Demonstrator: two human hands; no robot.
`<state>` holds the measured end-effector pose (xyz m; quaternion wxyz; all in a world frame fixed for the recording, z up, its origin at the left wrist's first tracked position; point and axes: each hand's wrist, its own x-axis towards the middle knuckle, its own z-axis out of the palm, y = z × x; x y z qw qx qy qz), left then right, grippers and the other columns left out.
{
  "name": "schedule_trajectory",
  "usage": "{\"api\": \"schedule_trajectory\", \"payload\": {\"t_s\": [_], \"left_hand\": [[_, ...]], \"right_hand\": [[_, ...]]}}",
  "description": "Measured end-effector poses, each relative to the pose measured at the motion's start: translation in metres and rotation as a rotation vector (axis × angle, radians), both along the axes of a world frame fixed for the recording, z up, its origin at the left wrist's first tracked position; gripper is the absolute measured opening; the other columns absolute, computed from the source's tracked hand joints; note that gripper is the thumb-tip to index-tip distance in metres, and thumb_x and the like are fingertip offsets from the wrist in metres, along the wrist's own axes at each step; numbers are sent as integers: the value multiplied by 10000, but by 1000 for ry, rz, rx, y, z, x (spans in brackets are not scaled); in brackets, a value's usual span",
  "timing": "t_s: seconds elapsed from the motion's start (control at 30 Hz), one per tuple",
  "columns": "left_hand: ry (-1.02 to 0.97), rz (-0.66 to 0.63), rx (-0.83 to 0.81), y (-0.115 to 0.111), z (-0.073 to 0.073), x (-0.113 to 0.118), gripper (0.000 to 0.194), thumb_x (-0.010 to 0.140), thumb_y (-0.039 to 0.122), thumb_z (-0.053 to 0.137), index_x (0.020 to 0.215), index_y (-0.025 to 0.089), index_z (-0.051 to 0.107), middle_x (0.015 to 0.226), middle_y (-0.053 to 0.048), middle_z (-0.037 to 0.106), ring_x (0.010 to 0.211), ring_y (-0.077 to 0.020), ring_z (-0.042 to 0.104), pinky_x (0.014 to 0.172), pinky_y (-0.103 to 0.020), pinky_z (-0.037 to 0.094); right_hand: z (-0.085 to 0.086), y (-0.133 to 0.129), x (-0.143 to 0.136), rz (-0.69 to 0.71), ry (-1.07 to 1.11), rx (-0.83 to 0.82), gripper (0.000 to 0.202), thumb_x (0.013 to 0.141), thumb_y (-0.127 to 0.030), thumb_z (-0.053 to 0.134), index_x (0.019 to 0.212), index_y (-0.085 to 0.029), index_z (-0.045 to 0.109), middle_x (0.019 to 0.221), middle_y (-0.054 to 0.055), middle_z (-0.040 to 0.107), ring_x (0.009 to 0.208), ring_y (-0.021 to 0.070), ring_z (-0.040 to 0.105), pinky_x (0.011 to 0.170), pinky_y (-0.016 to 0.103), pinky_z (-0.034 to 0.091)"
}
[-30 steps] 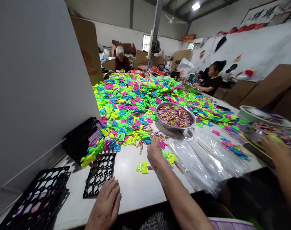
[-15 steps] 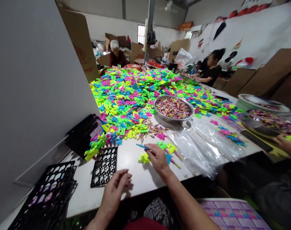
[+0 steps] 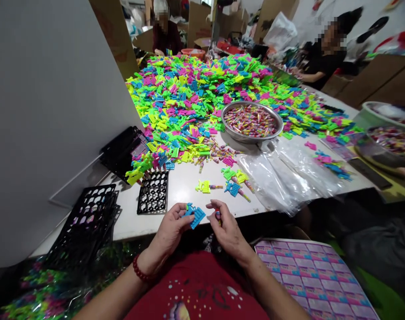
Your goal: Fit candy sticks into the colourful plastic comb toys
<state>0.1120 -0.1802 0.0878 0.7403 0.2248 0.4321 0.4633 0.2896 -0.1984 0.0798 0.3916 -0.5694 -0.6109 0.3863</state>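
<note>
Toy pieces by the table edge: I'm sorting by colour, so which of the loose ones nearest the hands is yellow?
The yellow piece, leftmost of the loose group; the blue piece lies right of it.

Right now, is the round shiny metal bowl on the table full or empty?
Full: the round shiny metal bowl holds a heap of small colourful wrapped sticks up to near its rim.

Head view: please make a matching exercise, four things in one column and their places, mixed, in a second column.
Things:
1. blue plastic piece
2. small candy tube
3. metal bowl
4. black grid tray

Places:
A. on the table, left of the hands
B. in the left hand
C. behind the clear bags
D. in the right hand

Pairs: 1-B, 2-D, 3-C, 4-A
</note>
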Motion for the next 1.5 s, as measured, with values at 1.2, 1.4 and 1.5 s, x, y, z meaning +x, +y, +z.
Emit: {"api": "schedule_trajectory", "payload": {"t_s": [1.2, 1.4, 1.5], "left_hand": [[-47, -185, 116, -7, -3, -7, 275, 721, 249, 822, 805, 165, 573, 1019, -20, 628, 835, -122, 597, 806, -247, 447], [1, -156, 52, -7, -9, -7, 501, 664, 194, 849, 1076, 203, 563, 858, 17, 627, 749, -115, 610, 697, -215, 485], [29, -181, 30, -7, -13, -9, 505, 678, 225, 840, 1090, 204, 549, 876, 13, 620, 726, -115, 615, 652, -216, 502]], "right_hand": [[4, -20, -5, 68, 531, -329, 306, 843, -474, 713, 1019, -224, 705, 1008, 35, 708, 967, 212, 623, 917, 358, 474], [1, -22, -7, 48, 610, -371, 257, 853, -443, 715, 997, -231, 690, 945, 6, 685, 868, 165, 607, 806, 289, 473], [-3, -23, -6, 47, 618, -400, 274, 839, -449, 732, 976, -217, 684, 859, -6, 655, 768, 144, 576, 723, 266, 455]]}}
